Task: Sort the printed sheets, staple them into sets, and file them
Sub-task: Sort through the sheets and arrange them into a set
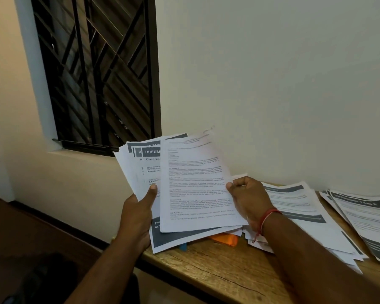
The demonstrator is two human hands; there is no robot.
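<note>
Fanned stack of printed sheets [138, 172] is held tilted over the left end of the bench [206, 268]. It is gripped by the left hand [138, 218], thumb across the front, fingers hidden behind. The front sheet [195, 185], dense text, is pinched at its right edge by the right hand [248, 200], fingers curled; a red thread [265, 218] is worn at that wrist. Dark header bars are seen on the sheets behind.

Two loose piles are laid flat on the bench: near pile [294, 207] just behind the right hand, far pile [364, 218] beside it at the frame's right edge. An orange object [225, 239] and a blue object [184, 246] are partly covered below the held stack — type cannot be told.

Bare wood is left along the bench's near edge. The far side is closed by the wall [272, 84]; a barred window [97, 73] is set up left.
</note>
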